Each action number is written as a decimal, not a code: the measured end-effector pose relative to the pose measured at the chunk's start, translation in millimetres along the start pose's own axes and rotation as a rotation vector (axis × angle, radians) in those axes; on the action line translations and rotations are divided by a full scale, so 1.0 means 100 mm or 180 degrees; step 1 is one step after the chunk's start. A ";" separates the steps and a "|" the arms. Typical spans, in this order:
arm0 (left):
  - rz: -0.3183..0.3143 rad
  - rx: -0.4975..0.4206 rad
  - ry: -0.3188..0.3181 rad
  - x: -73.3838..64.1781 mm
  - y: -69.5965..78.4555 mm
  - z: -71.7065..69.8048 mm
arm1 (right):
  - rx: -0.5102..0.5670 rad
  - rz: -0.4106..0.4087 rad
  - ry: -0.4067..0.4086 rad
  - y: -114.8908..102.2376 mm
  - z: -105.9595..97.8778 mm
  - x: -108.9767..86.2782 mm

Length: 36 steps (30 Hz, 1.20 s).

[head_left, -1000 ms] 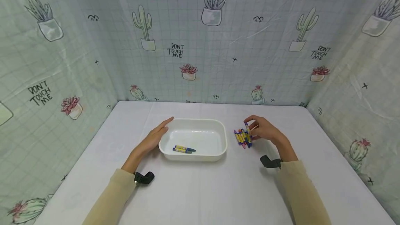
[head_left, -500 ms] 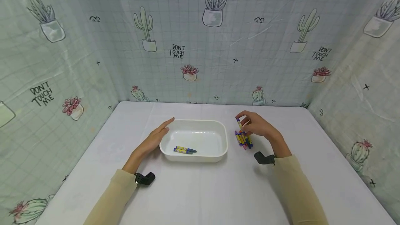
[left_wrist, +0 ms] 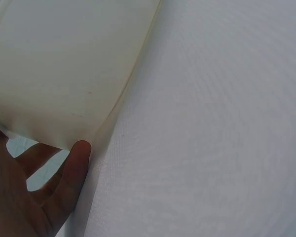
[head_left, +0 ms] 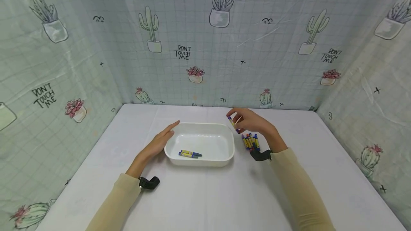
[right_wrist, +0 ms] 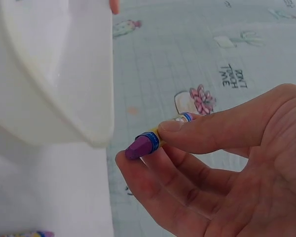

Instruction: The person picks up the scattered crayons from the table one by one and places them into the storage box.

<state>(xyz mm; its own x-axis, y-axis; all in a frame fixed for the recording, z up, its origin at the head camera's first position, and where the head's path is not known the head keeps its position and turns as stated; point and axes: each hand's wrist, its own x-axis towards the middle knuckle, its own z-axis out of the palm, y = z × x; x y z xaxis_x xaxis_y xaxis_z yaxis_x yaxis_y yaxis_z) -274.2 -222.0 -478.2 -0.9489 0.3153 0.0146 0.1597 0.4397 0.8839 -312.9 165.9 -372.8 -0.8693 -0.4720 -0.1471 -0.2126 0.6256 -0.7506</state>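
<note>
A white oblong tub (head_left: 229, 139) stands mid-table with two crayons (head_left: 190, 153) lying inside. My left hand (head_left: 160, 139) rests flat against the tub's left wall (left_wrist: 64, 74), fingers straight, thumb (left_wrist: 69, 173) touching the wall. My right hand (head_left: 248, 121) pinches a purple crayon (head_left: 232, 122) between thumb and fingers, held in the air just past the tub's right far corner. The right wrist view shows the crayon's purple tip (right_wrist: 140, 144) poking out beside the tub (right_wrist: 59, 69). A bunch of several crayons (head_left: 251, 142) lies on the table under my right wrist.
The table has a white cloth (head_left: 208, 195) over it. A cactus-print curtain (head_left: 205, 45) closes off the back and both sides. Small black wrist cameras (head_left: 148, 183) sit at both wrists.
My right hand has lifted one purple crayon out of the bunch and carried it up and left toward the tub's right rim. The left hand has stayed against the tub.
</note>
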 end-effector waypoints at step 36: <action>-0.0127 -0.0040 0.0029 0.00 0.02 0.01 | -0.0542 -0.0189 -0.1513 -0.53 0.64 0.72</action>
<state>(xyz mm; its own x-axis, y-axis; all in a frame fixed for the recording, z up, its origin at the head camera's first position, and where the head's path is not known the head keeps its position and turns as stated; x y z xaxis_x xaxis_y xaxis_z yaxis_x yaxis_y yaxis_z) -273.6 -219.9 -476.6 -0.9569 0.2901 -0.0166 0.1184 0.4412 0.8896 -335.7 59.2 -384.6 -0.5626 -0.7156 -0.4140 -0.3598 0.6628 -0.6567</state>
